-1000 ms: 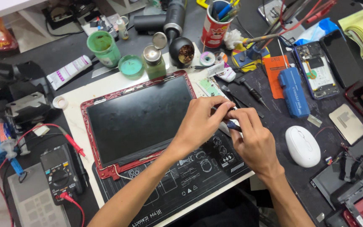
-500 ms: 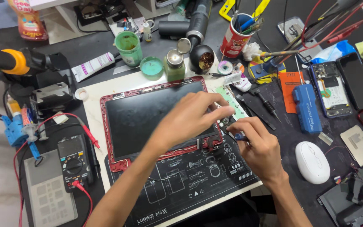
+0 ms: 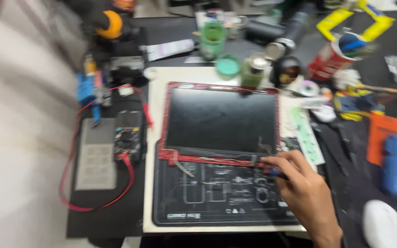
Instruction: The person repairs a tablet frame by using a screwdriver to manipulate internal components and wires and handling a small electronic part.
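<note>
Item: tablet-style screen panel (image 3: 221, 120), dark glass in a red frame, flat on a black repair mat (image 3: 217, 195) over a pale board on the bench (image 3: 345, 147); lower edge overlapping the mat's upper edge.

Right hand (image 3: 306, 193): at the panel's lower right corner, fingers (image 3: 279, 161) clenched around a small dark tool with a blue part (image 3: 275, 172), tip at or just beside the frame edge; exact contact lost to blur. Left hand: out of view.

Loose at the lower edge: strips of red adhesive or frame trim (image 3: 194, 158), one pale tail (image 3: 180, 166) curling onto the mat.

Adjacent: green circuit strip (image 3: 306, 133) just right of the panel; green bottle (image 3: 253, 69) and small green dish (image 3: 228, 66) touching or nearly touching the top edge; multimeter (image 3: 127, 135) with red leads (image 3: 93, 202) to the left; white mouse (image 3: 384, 225) far right; red cup of tools (image 3: 329, 59) at rear.

Risks, as judged:
- Glass cracking at the corner, from a tool tip levered too steeply under the frame with no second hand steadying the panel.
- Thin flex cable near the lower right torn, from prying blind beside it.
- Panel sliding on the mat under a one-handed push.
- Bottle tipped onto the glass, from the panel shunted rearward.
- Loose trim snagging the tool.
</note>
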